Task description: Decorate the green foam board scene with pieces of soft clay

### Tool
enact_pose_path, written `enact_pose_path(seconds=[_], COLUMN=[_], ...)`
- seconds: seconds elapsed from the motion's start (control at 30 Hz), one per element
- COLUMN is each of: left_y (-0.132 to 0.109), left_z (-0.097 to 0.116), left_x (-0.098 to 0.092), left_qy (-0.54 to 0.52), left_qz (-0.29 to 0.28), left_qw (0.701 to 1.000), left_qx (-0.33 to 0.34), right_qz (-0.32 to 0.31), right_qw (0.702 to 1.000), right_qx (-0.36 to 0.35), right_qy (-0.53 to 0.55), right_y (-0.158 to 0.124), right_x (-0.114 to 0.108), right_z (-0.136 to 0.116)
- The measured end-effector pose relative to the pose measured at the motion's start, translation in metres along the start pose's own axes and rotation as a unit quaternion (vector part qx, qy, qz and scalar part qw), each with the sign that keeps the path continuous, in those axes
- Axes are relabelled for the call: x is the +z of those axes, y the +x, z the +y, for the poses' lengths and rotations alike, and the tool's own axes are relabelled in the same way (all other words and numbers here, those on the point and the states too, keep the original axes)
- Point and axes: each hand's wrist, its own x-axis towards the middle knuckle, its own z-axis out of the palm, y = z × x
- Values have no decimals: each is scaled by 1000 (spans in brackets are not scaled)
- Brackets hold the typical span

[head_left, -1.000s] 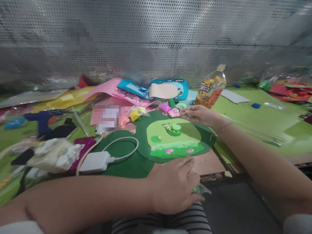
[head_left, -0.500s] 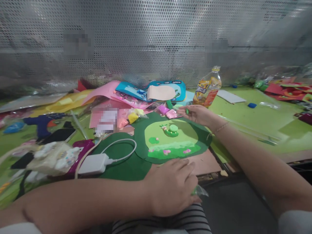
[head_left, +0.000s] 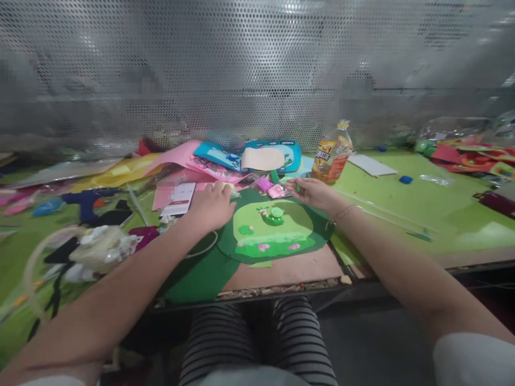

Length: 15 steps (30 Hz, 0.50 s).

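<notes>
My left hand (head_left: 213, 207) reaches over the clay packets left of the picture, back up, thumb apart from the fingers; its fingertips are partly hidden. Pale yellow clay in a clear packet (head_left: 231, 189) shows just past its fingers. Above the picture's right side, my right hand (head_left: 316, 194) pinches a small lump of green clay (head_left: 298, 187). Between the hands lies a dark green card picture (head_left: 227, 241) with a light green centre. On it sit a green clay snail (head_left: 276, 214), a clay grass strip (head_left: 277, 246) and small pink flowers (head_left: 263, 247).
Pink clay packets (head_left: 277, 191) and blue card pieces (head_left: 295, 155) lie behind the picture. A drink bottle (head_left: 332, 153) stands back right. At left are a glue gun (head_left: 86, 202), a phone (head_left: 112, 217) and cables. A perforated metal panel (head_left: 257, 69) rises behind the table.
My left hand has moved from the table's front edge, where it held a clear bag with green clay, up to the packets. My right hand keeps the green lump in nearly the same place.
</notes>
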Motion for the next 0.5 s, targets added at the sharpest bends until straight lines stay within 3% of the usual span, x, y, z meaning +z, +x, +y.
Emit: enact_pose_path(seconds=[0.1,0.2,0.3,0.4,0.5], left_y=[12,15,20,34,57], left_z=[-12,-6,19,59,96], left_x=[18,17,-4,-28,-38], left_qy=[-15,-27,-38,-60,-174], left_qz=[-59,-50,25,104,228], left_qw=[998,998,997,986,942], left_qx=[9,28,62,118,173], right_qz=[-1,2,-7,-33,-71], right_qw=[1000,1000,1000,999,996], right_qx=[3,2,-1,-6,-44], right_qy=[11,20,26,28,28], right_y=[-3,-5,-6,-8,-10], right_x=[6,10,13,18,26], right_z=[1,2,2,3,7])
